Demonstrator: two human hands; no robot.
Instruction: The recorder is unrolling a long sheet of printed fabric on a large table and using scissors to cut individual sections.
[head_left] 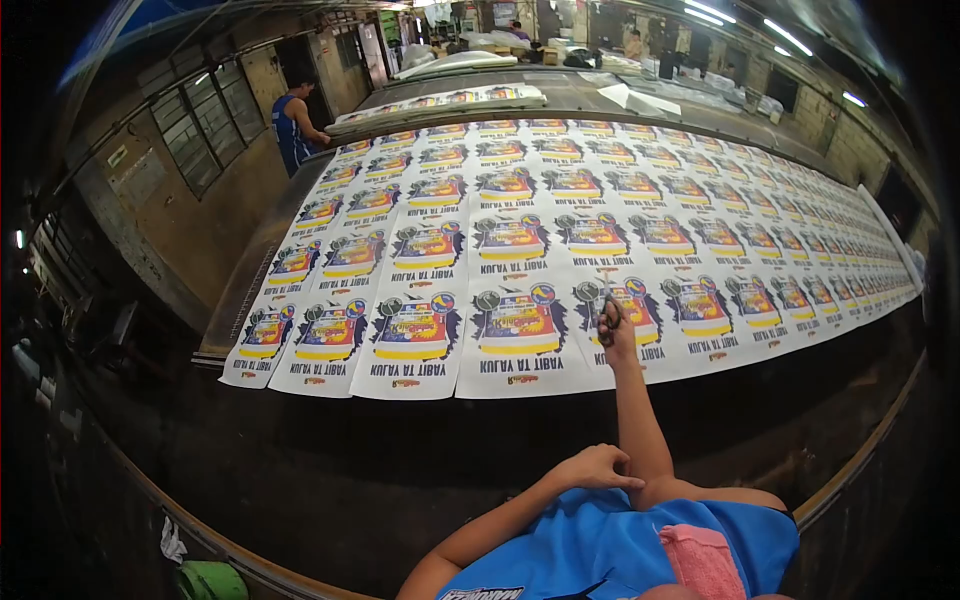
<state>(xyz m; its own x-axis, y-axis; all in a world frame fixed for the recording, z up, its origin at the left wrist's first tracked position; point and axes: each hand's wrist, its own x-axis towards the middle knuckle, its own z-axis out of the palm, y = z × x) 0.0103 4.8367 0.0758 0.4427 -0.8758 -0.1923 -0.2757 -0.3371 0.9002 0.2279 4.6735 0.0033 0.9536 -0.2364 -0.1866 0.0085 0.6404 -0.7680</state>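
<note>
My right hand (pixel 616 330) is raised over a long white printed sheet (pixel 405 388), its fingers closed on dark-handled scissors (pixel 608 310). The scissors' blades point away from me, at a slit between printed panels. The sheet carries rows of repeated yellow, red and blue designs and is split into strips along its near left part. My left hand (pixel 595 470) rests against my right forearm near the elbow, thumb and bent fingers apart, holding nothing. A pink cloth (pixel 697 560) lies on the blue shirt I wear.
The sheet lies on a long table (pixel 235 330). A co-worker in blue (pixel 294 130) stands at its far left. Other tables with pale sheets (pixel 640 100) are behind. Below me are a curved wooden edge (pixel 120 475), a green container (pixel 212 580) and a crumpled white scrap (pixel 172 540).
</note>
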